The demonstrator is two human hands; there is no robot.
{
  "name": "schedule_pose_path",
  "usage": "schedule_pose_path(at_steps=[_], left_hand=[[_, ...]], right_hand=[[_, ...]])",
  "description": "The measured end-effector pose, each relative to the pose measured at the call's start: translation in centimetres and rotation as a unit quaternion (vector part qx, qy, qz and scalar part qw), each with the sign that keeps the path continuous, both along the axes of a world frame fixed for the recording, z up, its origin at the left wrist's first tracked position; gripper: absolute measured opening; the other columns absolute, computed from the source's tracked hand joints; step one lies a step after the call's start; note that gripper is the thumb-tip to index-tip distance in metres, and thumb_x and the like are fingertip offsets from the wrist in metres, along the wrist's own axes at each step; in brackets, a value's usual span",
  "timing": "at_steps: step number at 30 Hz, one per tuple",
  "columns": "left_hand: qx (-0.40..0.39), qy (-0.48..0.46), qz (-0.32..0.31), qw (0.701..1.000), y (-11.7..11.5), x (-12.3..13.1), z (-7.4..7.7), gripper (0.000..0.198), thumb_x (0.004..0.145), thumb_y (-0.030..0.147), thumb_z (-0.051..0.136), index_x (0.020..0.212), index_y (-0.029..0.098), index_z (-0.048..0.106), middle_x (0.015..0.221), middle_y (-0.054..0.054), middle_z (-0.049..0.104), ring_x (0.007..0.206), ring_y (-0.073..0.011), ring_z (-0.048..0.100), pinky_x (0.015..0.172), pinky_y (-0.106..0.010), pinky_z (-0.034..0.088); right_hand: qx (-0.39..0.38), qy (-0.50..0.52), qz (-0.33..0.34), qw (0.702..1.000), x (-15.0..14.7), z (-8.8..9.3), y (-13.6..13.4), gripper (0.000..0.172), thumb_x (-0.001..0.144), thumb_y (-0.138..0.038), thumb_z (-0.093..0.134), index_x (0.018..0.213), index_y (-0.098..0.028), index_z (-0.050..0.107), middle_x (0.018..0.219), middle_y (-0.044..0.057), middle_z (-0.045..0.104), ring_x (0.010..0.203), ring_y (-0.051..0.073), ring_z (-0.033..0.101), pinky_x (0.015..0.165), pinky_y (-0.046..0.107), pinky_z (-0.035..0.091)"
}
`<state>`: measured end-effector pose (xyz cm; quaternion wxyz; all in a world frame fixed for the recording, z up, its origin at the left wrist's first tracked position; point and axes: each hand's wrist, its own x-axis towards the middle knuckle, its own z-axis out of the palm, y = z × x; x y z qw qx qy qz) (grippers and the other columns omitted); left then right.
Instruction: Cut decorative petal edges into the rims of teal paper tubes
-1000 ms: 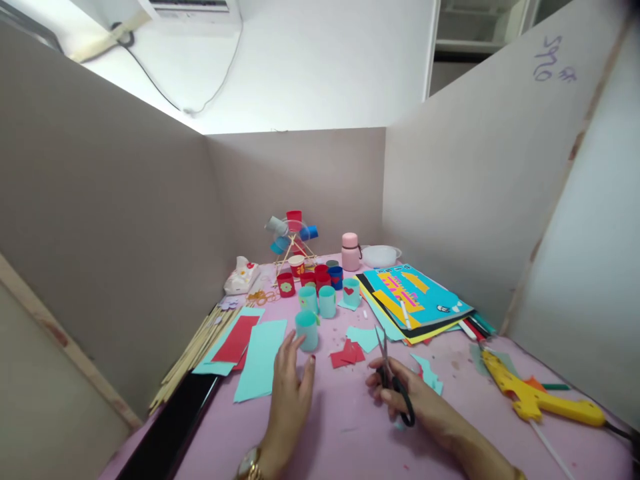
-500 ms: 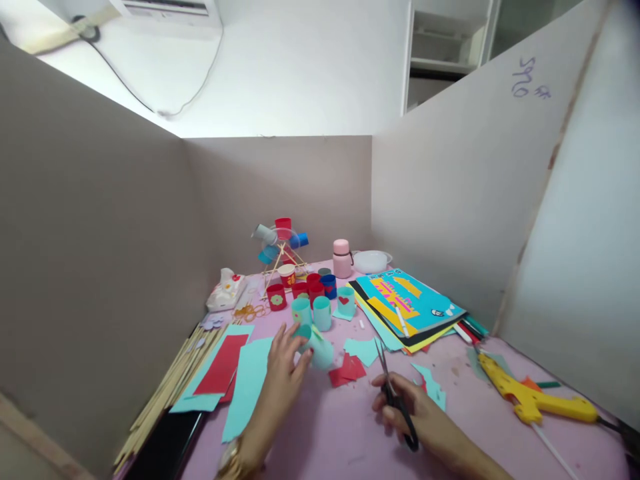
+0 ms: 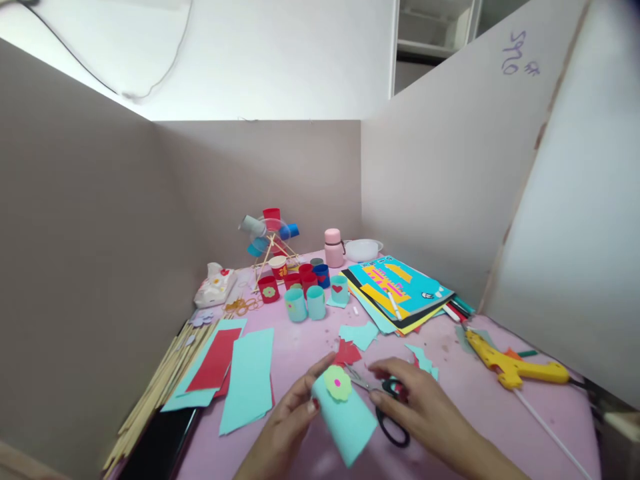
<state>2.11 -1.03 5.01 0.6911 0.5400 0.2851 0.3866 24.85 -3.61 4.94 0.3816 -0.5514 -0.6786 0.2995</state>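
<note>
My left hand (image 3: 295, 408) is closed around a light-blue paper cup (image 3: 346, 427), which leans over the near middle of the table. A pale green paper flower (image 3: 337, 383) with a pink centre is stuck near its upper end. In my right hand (image 3: 430, 407) is a pair of scissors (image 3: 361, 382) with black handles. Their blades point left, close to the flower; whether they touch it I cannot tell. Just behind lie red paper scraps (image 3: 349, 352). Farther back stand two light-blue cups (image 3: 295, 305) side by side, and another with a red heart (image 3: 339, 289).
Light-blue paper strips (image 3: 247, 383) and red paper (image 3: 216, 363) lie left, beside wooden sticks (image 3: 150, 393) and a black phone-like slab (image 3: 160, 440). A yellow glue gun (image 3: 515, 367) rests right. Behind are a coloured sheet stack (image 3: 400, 287), a pink bottle (image 3: 334, 250) and a wheel model (image 3: 271, 233).
My left hand has drawn the light-blue cup from the group of cups towards me. The scissors have swung leftwards and come close to it. My view has shifted slightly.
</note>
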Motion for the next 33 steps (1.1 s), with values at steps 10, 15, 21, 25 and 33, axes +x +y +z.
schedule_pose_path(at_steps=[10,15,21,25,33], left_hand=[[0.096,0.061,0.051,0.992,0.3,0.3,-1.8,0.032,0.076,0.055,0.059,0.091,0.027,0.059,0.157,-0.001,0.023,0.134,-0.0323,0.037,0.105,-0.050,0.035],[0.195,0.220,0.113,0.949,0.0,1.2,-1.6,0.026,0.081,0.051,0.055,0.090,0.026,0.056,0.151,-0.006,0.035,0.142,-0.0276,0.019,0.113,-0.055,0.017],[0.200,0.276,0.085,0.936,-0.3,1.3,-0.6,0.020,0.083,0.042,0.055,0.073,0.025,0.058,0.146,-0.006,0.045,0.142,-0.0249,0.017,0.113,-0.055,0.015],[0.200,0.294,0.058,0.933,-0.6,1.2,-0.5,0.019,0.081,0.042,0.059,0.071,0.025,0.061,0.146,-0.003,0.045,0.143,-0.0244,0.016,0.113,-0.053,0.017],[0.124,0.214,0.003,0.969,-0.5,1.0,-0.6,0.027,0.079,0.050,0.058,0.068,0.026,0.064,0.147,-0.002,0.042,0.143,-0.0221,0.015,0.114,-0.051,0.014]], right_hand=[[-0.115,0.312,0.181,0.926,-4.7,-0.9,0.5,0.048,0.068,-0.051,0.073,0.101,-0.020,0.057,0.084,-0.001,0.057,0.074,0.016,0.052,0.064,0.024,0.039],[-0.101,0.242,0.115,0.958,-4.2,-1.3,0.1,0.062,0.065,-0.047,0.075,0.116,-0.019,0.054,0.105,0.006,0.062,0.096,0.026,0.056,0.080,0.032,0.045],[0.020,0.219,0.080,0.972,-3.3,-1.0,0.3,0.056,0.070,-0.046,0.073,0.119,-0.026,0.055,0.131,0.010,0.049,0.124,0.029,0.042,0.100,0.040,0.035],[0.021,0.171,0.110,0.979,-2.5,-0.4,0.4,0.020,0.074,-0.039,0.072,0.086,-0.024,0.066,0.124,0.007,0.053,0.123,0.026,0.043,0.102,0.039,0.033],[-0.058,0.279,0.182,0.941,-2.2,-0.4,0.7,0.023,0.078,-0.042,0.069,0.068,-0.021,0.069,0.104,0.004,0.060,0.107,0.023,0.055,0.093,0.037,0.039]])
